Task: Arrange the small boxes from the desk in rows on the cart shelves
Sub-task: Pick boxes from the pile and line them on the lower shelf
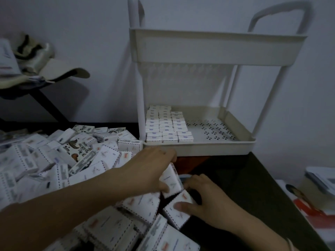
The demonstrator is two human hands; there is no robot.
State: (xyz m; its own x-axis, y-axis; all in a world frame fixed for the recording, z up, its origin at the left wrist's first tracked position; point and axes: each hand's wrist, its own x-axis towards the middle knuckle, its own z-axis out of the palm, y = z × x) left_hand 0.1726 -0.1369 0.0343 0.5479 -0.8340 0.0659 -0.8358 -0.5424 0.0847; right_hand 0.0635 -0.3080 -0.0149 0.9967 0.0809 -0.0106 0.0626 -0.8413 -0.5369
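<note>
A big heap of small white boxes (54,165) covers the left and front of the dark desk (244,178). My left hand (146,171) grips one white box (170,180), tilted on edge, at the heap's right side. Just below it my right hand (204,200) closes on another white box (178,209) lying on the desk. The white cart (199,147) stands at the back of the desk. Its lower shelf holds three neat rows of boxes (166,125) at the left end; the right half shows bare perforated floor.
The cart's upper shelf (217,48) sits high, its inside hidden from here. A chair with clothes and a bag (36,66) is at the back left. Papers and a printed picture (311,205) lie at the desk's right edge.
</note>
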